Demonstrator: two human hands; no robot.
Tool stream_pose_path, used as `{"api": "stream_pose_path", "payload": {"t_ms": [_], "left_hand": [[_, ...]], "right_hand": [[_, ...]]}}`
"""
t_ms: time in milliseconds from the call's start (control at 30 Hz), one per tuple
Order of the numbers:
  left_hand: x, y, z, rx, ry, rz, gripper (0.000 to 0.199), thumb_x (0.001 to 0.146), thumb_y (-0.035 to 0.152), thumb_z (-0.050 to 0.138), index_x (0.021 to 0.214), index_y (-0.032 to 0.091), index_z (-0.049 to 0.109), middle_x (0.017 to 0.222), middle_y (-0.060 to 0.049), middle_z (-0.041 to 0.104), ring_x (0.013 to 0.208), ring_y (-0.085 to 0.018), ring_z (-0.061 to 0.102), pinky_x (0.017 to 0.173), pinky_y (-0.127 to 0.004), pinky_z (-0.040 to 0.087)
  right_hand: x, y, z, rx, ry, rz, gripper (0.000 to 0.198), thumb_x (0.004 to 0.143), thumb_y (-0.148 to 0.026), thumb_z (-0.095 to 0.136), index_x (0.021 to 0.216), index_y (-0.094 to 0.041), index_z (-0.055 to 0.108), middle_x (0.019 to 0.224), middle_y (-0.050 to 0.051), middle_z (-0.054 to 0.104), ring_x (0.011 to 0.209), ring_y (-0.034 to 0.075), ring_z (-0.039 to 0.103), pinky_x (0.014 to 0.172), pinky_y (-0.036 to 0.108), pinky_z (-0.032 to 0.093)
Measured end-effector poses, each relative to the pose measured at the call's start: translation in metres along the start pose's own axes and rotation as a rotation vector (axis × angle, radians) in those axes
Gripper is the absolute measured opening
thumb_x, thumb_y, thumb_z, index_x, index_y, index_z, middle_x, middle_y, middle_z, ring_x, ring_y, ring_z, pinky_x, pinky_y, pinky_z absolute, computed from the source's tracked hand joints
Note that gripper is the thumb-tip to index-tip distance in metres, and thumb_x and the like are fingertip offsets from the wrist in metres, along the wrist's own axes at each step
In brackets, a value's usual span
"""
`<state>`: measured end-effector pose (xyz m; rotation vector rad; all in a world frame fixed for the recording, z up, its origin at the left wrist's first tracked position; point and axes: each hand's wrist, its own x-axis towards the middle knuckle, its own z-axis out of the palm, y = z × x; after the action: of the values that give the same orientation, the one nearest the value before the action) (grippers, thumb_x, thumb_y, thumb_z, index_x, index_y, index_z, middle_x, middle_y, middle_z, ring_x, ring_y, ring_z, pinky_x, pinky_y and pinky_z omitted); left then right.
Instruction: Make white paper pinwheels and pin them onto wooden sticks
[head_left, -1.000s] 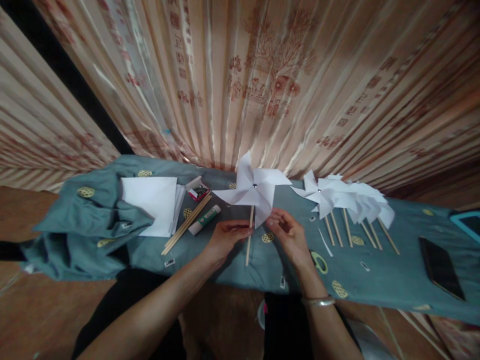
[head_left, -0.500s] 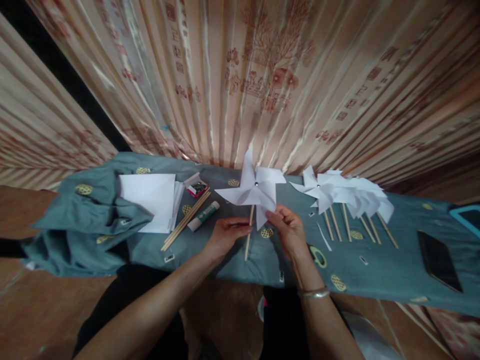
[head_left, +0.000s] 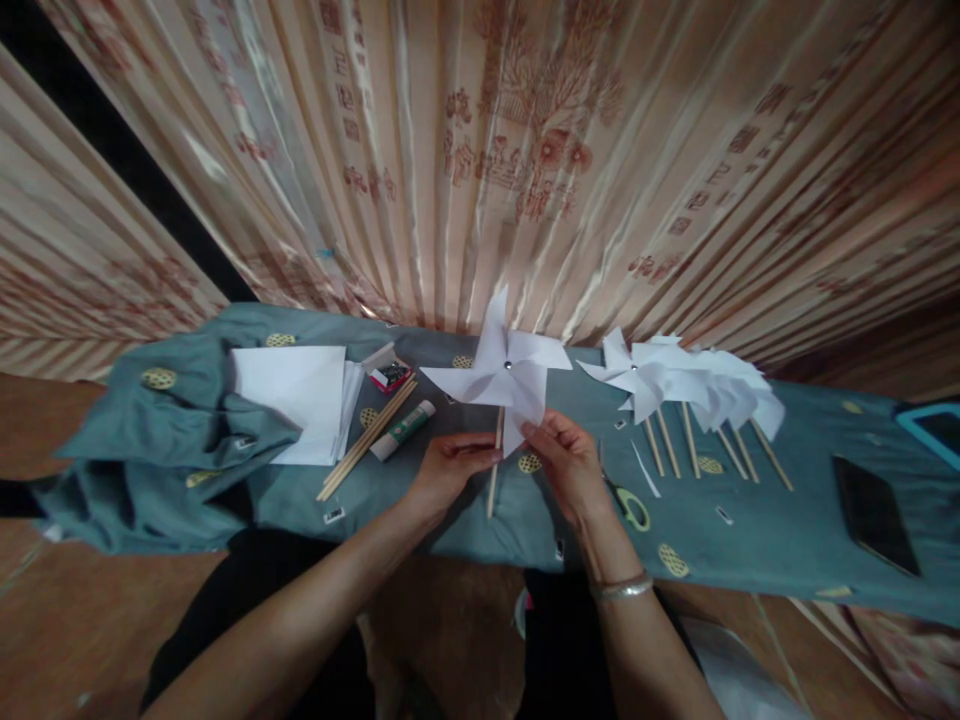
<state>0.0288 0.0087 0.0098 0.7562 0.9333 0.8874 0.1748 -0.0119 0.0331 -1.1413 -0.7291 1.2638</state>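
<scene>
Your left hand [head_left: 452, 468] finger-pinches the thin, pale wooden stick [head_left: 492, 488] of the white, four-bladed paper pinwheel [head_left: 489, 378]; your right hand [head_left: 571, 462] grips its lower blade [head_left: 529, 400] by fingertip.

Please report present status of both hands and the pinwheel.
Left hand holds pinwheel by stick. Right hand touching lower blade. No obstruction seen; scissors near right hand.
</scene>
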Motion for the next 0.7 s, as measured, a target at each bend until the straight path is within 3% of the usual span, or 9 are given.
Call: {"api": "stream_pose_path", "payload": {"t_ms": [300,533,700], "left_hand": [[-0.001,0.001,0.001,0.006,-0.020,0.002,0.032,0.050,0.028,0.086,0.078,0.015,0.080,0.079,-0.008,0.077,0.072,-0.019,0.066,0.079,-0.032,0.051],[-0.002,0.000,0.002,-0.014,-0.040,0.009,0.033,0.050,0.030,0.088,0.078,0.014,0.079,0.077,-0.007,0.077,0.075,-0.020,0.068,0.083,-0.033,0.051],[-0.002,-0.001,0.000,0.004,-0.031,0.007,0.037,0.050,0.032,0.089,0.080,0.014,0.079,0.079,-0.007,0.077,0.075,-0.020,0.067,0.082,-0.032,0.050]], "right_hand": [[-0.003,-0.004,0.001,0.054,-0.021,0.042,0.027,0.055,-0.037,0.088,0.072,-0.023,0.073,0.065,-0.005,0.066,0.058,0.008,0.055,0.058,0.019,0.046],[0.002,0.009,0.002,-0.073,-0.020,-0.020,0.033,0.057,-0.040,0.086,0.083,-0.024,0.073,0.079,0.000,0.076,0.068,0.015,0.065,0.068,0.029,0.054],[0.001,0.006,0.000,-0.146,-0.029,-0.027,0.036,0.055,-0.043,0.086,0.081,-0.022,0.072,0.076,0.001,0.075,0.068,0.017,0.066,0.067,0.031,0.053]]}}
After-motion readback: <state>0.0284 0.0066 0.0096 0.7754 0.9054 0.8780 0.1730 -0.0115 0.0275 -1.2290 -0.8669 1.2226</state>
